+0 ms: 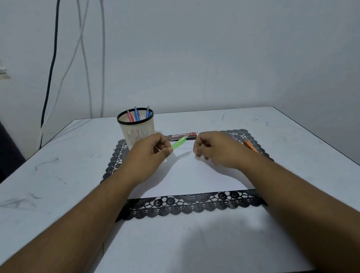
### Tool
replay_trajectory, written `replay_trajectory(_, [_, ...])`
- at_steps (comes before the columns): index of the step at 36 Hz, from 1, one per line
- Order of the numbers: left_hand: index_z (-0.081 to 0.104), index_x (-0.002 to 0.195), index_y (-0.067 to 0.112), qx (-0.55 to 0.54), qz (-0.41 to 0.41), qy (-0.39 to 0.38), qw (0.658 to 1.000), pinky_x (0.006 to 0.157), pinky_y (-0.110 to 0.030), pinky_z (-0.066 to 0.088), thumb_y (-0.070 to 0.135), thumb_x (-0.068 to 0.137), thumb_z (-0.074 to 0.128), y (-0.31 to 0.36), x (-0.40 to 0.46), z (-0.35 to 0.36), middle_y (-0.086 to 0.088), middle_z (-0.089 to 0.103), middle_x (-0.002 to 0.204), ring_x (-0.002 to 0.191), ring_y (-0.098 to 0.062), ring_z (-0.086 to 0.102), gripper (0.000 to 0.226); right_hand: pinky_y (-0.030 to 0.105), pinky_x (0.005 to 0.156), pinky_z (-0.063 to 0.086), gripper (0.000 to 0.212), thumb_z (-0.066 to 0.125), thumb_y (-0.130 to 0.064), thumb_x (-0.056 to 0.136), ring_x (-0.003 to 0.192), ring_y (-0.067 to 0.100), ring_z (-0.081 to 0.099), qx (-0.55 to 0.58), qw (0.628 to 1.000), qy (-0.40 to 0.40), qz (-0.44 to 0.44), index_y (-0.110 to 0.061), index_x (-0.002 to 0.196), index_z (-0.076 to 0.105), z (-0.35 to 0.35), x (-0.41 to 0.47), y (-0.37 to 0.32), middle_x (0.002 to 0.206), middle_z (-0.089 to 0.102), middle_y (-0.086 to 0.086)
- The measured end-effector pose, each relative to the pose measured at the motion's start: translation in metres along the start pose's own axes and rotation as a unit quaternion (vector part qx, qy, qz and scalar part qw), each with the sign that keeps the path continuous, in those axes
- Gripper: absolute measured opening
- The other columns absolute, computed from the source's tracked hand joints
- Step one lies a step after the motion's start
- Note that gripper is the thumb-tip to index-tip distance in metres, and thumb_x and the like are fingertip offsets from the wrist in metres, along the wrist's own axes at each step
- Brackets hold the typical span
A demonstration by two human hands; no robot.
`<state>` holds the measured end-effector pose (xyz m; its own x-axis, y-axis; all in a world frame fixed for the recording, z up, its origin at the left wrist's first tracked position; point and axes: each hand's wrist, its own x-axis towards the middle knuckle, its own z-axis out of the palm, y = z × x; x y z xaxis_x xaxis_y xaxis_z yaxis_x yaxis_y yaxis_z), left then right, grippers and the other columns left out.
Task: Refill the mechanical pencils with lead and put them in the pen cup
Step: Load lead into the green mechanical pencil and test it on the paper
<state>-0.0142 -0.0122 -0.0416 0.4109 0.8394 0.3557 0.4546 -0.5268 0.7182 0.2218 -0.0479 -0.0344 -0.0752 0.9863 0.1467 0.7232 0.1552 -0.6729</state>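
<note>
Over at ten o'clock on the table (51,186), the pen cup (136,127) stands on the black lace mat (189,205), one red and two blue pencils upright inside. Left hand (148,155) pinches the green pencil (178,144), barrel angled toward one o'clock. Just beyond, at twelve, lies the red lead case (183,136). Right hand (215,150) is curled over the white paper (190,178), its fingertips hidden, so any grip is unclear. At two o'clock, an orange pencil (250,145) rests on the mat.

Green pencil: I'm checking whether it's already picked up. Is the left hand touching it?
Touching. The head view shows the left hand pinching the green pencil at its near end between thumb and fingers, the barrel angled up over the white paper.
</note>
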Motion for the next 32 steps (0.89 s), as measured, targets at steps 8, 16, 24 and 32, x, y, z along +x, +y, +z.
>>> replay_trajectory(8, [0.067, 0.089, 0.023, -0.003, 0.009, -0.002, 1.000, 0.060, -0.009, 0.039, 0.020, 0.097, 0.069, 0.004, -0.002, -0.001, 0.012, 0.060, 0.076, 0.065, 0.002, 0.051, 0.009, 0.027, 0.055, 0.051, 0.010, 0.067, -0.004, 0.098, 0.069, 0.014, 0.059, 0.303, 0.949, 0.079, 0.020, -0.005, 0.094, 0.076, -0.005, 0.002, -0.003, 0.081, 0.070, 0.004])
replay_trajectory(16, [0.067, 0.089, 0.023, -0.010, 0.022, -0.003, 1.000, 0.059, -0.011, 0.038, 0.018, 0.097, 0.069, 0.007, -0.003, -0.001, 0.011, 0.060, 0.076, 0.064, 0.001, 0.049, 0.010, 0.027, 0.056, 0.048, 0.010, 0.071, -0.006, 0.095, 0.070, 0.012, 0.055, 0.318, 0.944, 0.082, 0.001, -0.008, 0.094, 0.080, 0.002, 0.002, -0.008, 0.080, 0.072, -0.003])
replay_trajectory(24, [0.067, 0.089, 0.025, -0.016, 0.024, 0.002, 1.000, 0.059, -0.011, 0.038, 0.019, 0.097, 0.069, 0.008, -0.003, 0.000, 0.010, 0.060, 0.076, 0.064, 0.000, 0.050, 0.011, 0.025, 0.056, 0.047, 0.012, 0.068, -0.010, 0.097, 0.070, 0.008, 0.055, 0.298, 0.949, 0.104, -0.003, -0.009, 0.094, 0.080, 0.000, 0.000, -0.011, 0.083, 0.075, -0.005])
replay_trajectory(32, [0.067, 0.089, 0.026, -0.008, 0.035, -0.003, 0.999, 0.060, -0.012, 0.038, 0.020, 0.097, 0.069, 0.007, -0.004, -0.001, 0.009, 0.062, 0.079, 0.067, 0.000, 0.050, 0.011, 0.027, 0.063, 0.050, 0.009, 0.074, -0.020, 0.095, 0.069, 0.015, 0.054, 0.245, 0.964, 0.103, -0.023, -0.020, 0.093, 0.083, 0.002, -0.002, -0.012, 0.082, 0.071, 0.006])
